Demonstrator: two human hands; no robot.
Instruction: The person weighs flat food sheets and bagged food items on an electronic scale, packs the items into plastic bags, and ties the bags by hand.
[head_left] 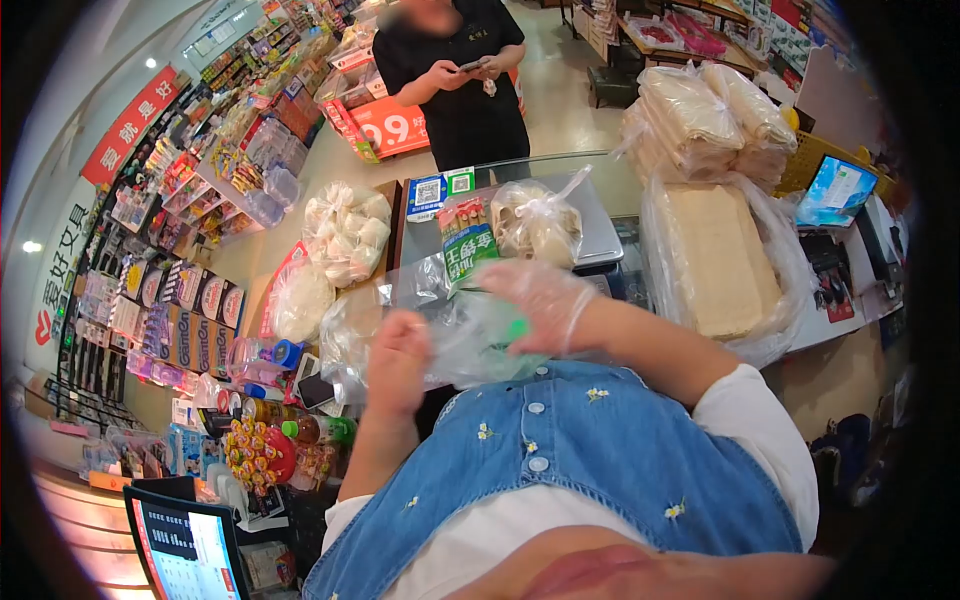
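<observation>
In the head view, my left hand [400, 352] is bent into a closed shape at the edge of a clear plastic bag [445, 345]; its fingers are blurred. My right hand [540, 300] wears a clear plastic glove, its fingers spread over the same bag, near a green packet [467, 245]. Behind that hand, a tied bag of pale food [537, 225] rests on a silver scale [597, 232]. On the left lie a bag of white pieces [347, 230] and a smaller white bag [302, 302].
A person [455, 80] in black stands across the counter, holding a phone. On the right are a large bagged pale slab [715, 260], stacked bags [700, 115] and a lit screen [836, 190]. Bottles [320, 430] and lollipops [258, 455] stand at lower left.
</observation>
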